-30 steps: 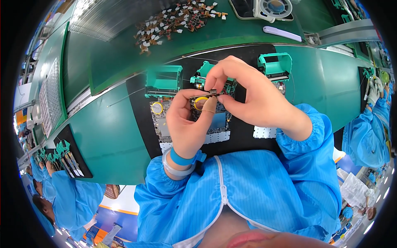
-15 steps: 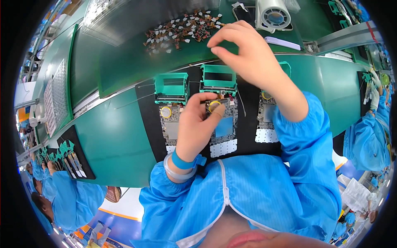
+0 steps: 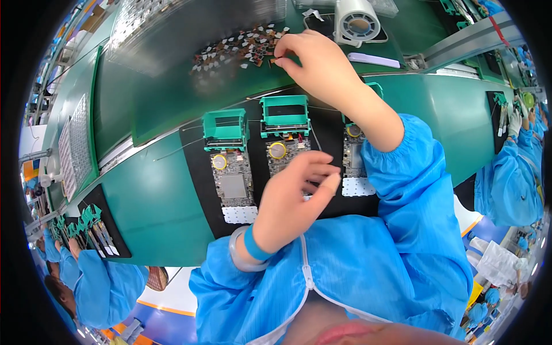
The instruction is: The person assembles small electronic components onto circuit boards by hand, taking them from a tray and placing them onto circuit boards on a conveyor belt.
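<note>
Probably light and fragile, the small parts [image 3: 251, 52] want edge pinching; I can't tell if my right hand [image 3: 316, 60] grips one, while my left hand [image 3: 292, 194] hangs loose, empty

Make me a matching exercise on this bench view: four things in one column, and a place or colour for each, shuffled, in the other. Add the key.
Things
1. Right hand
2. Left hand
3. Fan-like device
4. Wristband

Places and colours
A. Blue, worn on a wrist
B. Over the middle circuit board
C. White, with a round grille
D. At the right edge of the pile of small parts

Pairs: 1-D, 2-B, 3-C, 4-A
</note>
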Tool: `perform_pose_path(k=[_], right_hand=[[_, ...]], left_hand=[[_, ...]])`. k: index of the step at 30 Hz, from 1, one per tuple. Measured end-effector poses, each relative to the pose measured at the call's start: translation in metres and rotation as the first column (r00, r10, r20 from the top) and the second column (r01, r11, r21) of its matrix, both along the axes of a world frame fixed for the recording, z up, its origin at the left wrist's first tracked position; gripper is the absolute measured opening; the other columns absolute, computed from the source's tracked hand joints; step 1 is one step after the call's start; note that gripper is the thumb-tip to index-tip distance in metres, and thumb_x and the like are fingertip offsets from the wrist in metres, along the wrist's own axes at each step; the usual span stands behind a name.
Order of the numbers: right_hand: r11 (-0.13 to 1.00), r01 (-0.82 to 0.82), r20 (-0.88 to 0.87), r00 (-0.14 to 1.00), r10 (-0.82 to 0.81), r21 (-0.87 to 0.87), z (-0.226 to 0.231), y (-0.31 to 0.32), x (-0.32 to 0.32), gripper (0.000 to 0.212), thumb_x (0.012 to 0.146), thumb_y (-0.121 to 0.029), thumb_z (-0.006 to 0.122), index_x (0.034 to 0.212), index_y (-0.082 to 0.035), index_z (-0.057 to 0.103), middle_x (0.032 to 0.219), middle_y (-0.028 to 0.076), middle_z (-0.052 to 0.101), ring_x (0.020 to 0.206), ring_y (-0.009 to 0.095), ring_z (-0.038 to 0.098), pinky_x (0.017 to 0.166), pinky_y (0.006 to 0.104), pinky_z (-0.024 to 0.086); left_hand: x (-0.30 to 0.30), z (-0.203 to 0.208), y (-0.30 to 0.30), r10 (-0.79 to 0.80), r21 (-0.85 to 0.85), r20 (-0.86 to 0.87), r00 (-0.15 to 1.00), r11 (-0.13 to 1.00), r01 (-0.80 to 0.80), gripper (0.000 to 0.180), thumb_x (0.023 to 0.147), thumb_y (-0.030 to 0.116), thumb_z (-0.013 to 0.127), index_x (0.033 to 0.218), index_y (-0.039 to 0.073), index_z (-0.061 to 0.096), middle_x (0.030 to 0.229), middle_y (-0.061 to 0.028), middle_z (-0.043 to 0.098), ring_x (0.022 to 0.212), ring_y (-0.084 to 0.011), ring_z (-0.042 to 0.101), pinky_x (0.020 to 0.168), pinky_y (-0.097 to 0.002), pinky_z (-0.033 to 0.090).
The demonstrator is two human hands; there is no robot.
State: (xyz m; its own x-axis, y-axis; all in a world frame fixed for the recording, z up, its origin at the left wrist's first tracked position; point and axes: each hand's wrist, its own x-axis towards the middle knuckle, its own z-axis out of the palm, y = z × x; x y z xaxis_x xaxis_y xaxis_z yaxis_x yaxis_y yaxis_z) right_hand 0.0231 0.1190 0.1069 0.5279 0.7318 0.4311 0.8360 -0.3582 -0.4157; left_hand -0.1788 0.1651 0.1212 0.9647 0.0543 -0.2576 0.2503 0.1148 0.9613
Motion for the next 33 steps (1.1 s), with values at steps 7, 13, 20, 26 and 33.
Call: perform_pose_path(k=[7, 13, 20, 26, 33], right_hand=[[0.983, 0.089, -0.252, 0.967, -0.046, 0.161, 0.011, -0.073, -0.025, 0.014, 0.079, -0.006, 0.066, 0.092, -0.002, 0.062, 0.082, 0.006, 0.064, 0.075, 0.014, 0.062, 0.067, 0.0266, 0.048], [0.940, 0.186, -0.373, 0.925, -0.069, 0.288, 0.009, -0.105, -0.044, 0.019, 0.077, 0.006, 0.063, 0.096, 0.000, 0.062, 0.090, 0.007, 0.061, 0.084, 0.013, 0.058, 0.074, 0.0246, 0.046], [0.888, 0.266, -0.413, 0.906, -0.097, 0.375, 0.010, -0.125, -0.047, 0.018, 0.077, 0.008, 0.061, 0.094, 0.001, 0.062, 0.091, 0.008, 0.061, 0.087, 0.016, 0.059, 0.077, 0.0265, 0.046], [0.939, 0.100, -0.499, 0.862, 0.084, 0.330, 0.010, -0.142, -0.047, 0.018, 0.074, 0.010, 0.062, 0.090, 0.000, 0.063, 0.087, 0.009, 0.064, 0.085, 0.019, 0.058, 0.076, 0.0297, 0.046], [0.950, -0.071, -0.320, 0.931, 0.172, 0.304, 0.015, -0.143, -0.043, 0.016, 0.070, 0.006, 0.066, 0.083, -0.003, 0.066, 0.080, 0.006, 0.065, 0.080, 0.022, 0.056, 0.072, 0.0322, 0.044]], left_hand=[[0.035, -0.031, -0.034, -0.021, 0.112, -0.103, 0.994, 0.993, 0.033, 0.057, 0.077, 0.024, 0.067, 0.119, -0.006, 0.041, 0.096, -0.0146, 0.060, 0.078, -0.0225, 0.062, 0.067, -0.0336, 0.049], [0.060, -0.038, -0.063, -0.040, 0.309, 0.028, 0.999, 0.950, 0.030, 0.046, 0.072, 0.020, 0.069, 0.105, -0.001, 0.045, 0.081, -0.0128, 0.056, 0.070, -0.0283, 0.058, 0.062, -0.0376, 0.046], [0.059, -0.048, -0.057, 0.114, -0.476, 0.151, 0.982, 0.879, -0.029, 0.041, 0.079, -0.012, 0.054, 0.110, 0.003, 0.033, 0.093, -0.0090, 0.057, 0.087, -0.0105, 0.057, 0.071, -0.0236, 0.047], [0.057, -0.035, -0.048, 0.112, -0.377, 0.082, 0.990, 0.923, -0.073, 0.032, 0.080, -0.004, 0.061, 0.109, 0.002, 0.048, 0.091, -0.0037, 0.058, 0.086, -0.0063, 0.055, 0.071, -0.0190, 0.044], [0.057, -0.038, -0.047, 0.169, -0.337, 0.143, 0.975, 0.935, -0.113, 0.028, 0.080, -0.002, 0.063, 0.105, 0.001, 0.051, 0.092, -0.0019, 0.057, 0.085, -0.0056, 0.054, 0.072, -0.0188, 0.044]])
